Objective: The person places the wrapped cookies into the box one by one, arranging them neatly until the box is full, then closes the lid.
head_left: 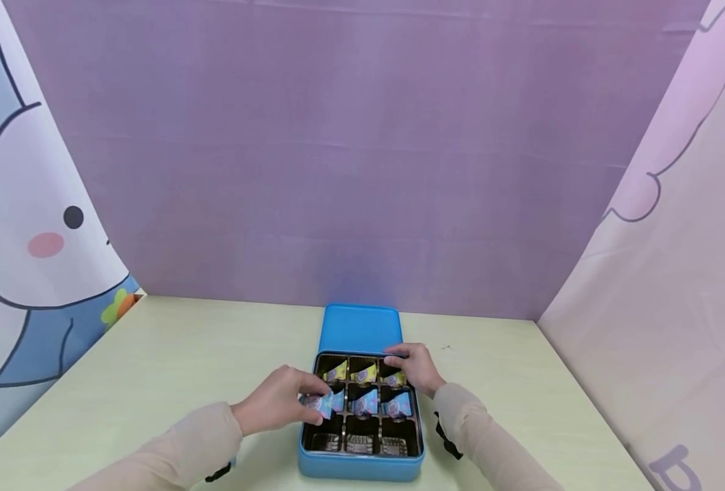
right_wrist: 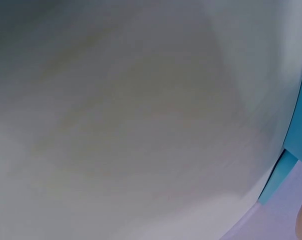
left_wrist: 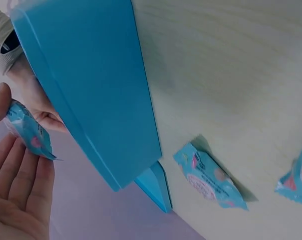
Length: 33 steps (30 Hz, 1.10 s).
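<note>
A blue tin box (head_left: 362,467) stands on the table, its dark tray divided into compartments in three rows. Yellow wrapped candies (head_left: 364,373) lie in the far row and blue wrapped candies (head_left: 365,404) in the middle row. Over the left side of the middle row, my left hand (head_left: 279,401) pinches a blue wrapped candy (left_wrist: 30,131) between thumb and fingers. At the far right corner of the box, my right hand (head_left: 417,368) grips the rim, thumb on the inner side. The right wrist view mostly shows tabletop, with a sliver of that hand at its edge.
The lid (head_left: 362,327) lies back behind the box. In the left wrist view, a loose blue candy (left_wrist: 211,176) and another candy (left_wrist: 300,172) lie on the table beside the box. A purple backdrop (head_left: 350,150) and printed side panels enclose the table (head_left: 215,348).
</note>
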Motion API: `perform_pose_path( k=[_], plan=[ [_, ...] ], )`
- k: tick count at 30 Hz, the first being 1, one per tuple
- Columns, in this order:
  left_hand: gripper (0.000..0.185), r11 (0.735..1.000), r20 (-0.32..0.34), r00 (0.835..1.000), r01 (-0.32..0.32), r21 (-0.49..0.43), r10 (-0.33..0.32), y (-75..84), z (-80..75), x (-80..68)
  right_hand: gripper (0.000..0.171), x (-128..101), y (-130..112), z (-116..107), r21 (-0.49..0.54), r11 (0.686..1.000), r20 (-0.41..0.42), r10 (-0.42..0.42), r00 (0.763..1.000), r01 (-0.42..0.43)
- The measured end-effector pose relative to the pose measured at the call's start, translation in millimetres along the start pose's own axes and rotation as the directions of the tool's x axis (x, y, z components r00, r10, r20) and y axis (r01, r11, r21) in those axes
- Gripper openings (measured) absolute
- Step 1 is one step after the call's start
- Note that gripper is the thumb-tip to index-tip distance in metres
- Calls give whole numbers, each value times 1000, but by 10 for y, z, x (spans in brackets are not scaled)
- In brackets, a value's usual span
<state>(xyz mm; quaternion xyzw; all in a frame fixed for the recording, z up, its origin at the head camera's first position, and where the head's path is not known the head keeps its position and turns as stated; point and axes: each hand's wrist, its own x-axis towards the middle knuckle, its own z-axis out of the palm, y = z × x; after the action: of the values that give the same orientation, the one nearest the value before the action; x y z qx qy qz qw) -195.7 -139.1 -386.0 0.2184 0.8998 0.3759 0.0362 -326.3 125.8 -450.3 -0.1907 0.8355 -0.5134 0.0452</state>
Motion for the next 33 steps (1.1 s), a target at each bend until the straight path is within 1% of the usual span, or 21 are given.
perform_pose_path(
  k=[6,9,14,22,27,33],
  plan=[
    [39,999,11,1000,26,-23,-26,29,71,-15,28,2,1,8,-6,1000,2,-3,1000,3],
    [39,998,20,999,37,-56,-36,40,104,-23,28,0,-1,13,-12,1000,5,2,1000,-2],
    [38,994,27,999,27,-102,-25,50,147,-24,27,0,-17,19,-1,1000,7,5,1000,-5],
    [38,994,21,1000,-2,-108,4,43,203,-23,26,8,-10,23,-8,1000,8,11,1000,-11],
    [39,990,10,1000,1,-141,1,43,238,-43,26,8,-14,26,-8,1000,11,9,1000,-8],
    [41,988,8,1000,13,-153,-12,21,281,-64,25,7,-19,20,-25,1000,14,6,1000,-6]
  ],
)
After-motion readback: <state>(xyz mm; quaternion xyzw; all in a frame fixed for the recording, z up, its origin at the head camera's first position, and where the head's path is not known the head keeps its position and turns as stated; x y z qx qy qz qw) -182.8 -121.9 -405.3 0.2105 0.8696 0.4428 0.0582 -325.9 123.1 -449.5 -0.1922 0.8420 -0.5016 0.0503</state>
